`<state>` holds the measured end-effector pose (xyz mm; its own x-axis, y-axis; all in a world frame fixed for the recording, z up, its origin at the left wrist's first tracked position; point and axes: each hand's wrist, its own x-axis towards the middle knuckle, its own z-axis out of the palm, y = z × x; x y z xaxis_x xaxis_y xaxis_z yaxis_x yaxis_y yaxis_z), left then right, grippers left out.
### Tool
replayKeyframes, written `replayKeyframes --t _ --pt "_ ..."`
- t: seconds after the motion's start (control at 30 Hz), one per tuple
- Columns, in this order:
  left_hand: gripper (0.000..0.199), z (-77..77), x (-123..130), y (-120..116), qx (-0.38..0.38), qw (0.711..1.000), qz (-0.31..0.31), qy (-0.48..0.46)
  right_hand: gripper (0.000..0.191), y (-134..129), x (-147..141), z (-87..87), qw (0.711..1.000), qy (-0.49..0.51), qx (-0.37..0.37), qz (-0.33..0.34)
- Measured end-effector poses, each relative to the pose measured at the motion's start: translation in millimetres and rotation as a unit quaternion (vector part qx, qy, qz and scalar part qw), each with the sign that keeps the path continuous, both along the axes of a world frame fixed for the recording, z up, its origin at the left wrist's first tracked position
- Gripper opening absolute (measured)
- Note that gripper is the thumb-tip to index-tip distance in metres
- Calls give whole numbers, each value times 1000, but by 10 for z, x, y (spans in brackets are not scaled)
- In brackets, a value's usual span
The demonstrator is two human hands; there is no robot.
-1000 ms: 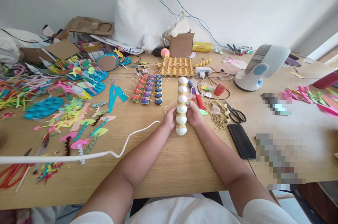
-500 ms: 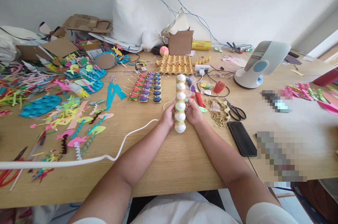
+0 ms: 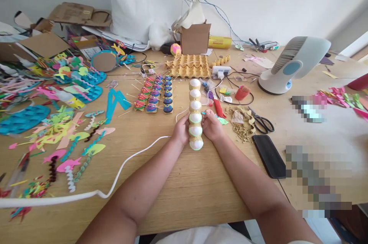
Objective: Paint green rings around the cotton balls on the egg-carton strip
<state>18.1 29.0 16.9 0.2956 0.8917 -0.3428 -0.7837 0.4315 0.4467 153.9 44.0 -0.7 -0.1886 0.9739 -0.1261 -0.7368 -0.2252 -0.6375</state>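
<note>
A strip of several egg-carton cups points away from me over the table, white on top with green edging on the nearer ones. My left hand grips its left side with curled fingers. On the other side my right hand is closed at the strip's edge, a small blue-green tip showing at its fingers; what it pinches is too small to name. Beyond and to the left stand decorated cup strips in red, purple and dark blue, with thin sticks poking out.
Scissors and a black phone lie to the right, near a white fan. Craft pieces cover the left side. A white cable crosses the table. Yellow egg trays lie at the back.
The view has shifted slightly, moving the background. The strip stays between my hands, and a small blue-green tip now shows at my right fingers.
</note>
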Motion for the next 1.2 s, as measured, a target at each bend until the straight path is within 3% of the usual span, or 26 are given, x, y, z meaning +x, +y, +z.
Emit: replayKeyframes --t 0.2,0.43,0.6,0.77,0.93,1.2 --pt "35 -5 -9 -1 13 1000 0 3 35 -16 12 62 1000 14 -20 3" --pt "32 12 3 12 -8 1000 0 14 27 -10 5 101 997 20 -61 -42" --pt "32 18 2 -1 -4 1000 -12 11 30 -130 19 59 999 5 -39 -25" --pt "24 52 -18 -31 -12 999 24 26 36 -168 0 66 1000 -15 6 17" --pt "32 139 -34 -46 -27 999 20 41 43 -153 12 88 999 -20 21 35" --pt "37 158 -52 -35 -14 999 14 45 38 -179 17 113 998 -56 35 23"
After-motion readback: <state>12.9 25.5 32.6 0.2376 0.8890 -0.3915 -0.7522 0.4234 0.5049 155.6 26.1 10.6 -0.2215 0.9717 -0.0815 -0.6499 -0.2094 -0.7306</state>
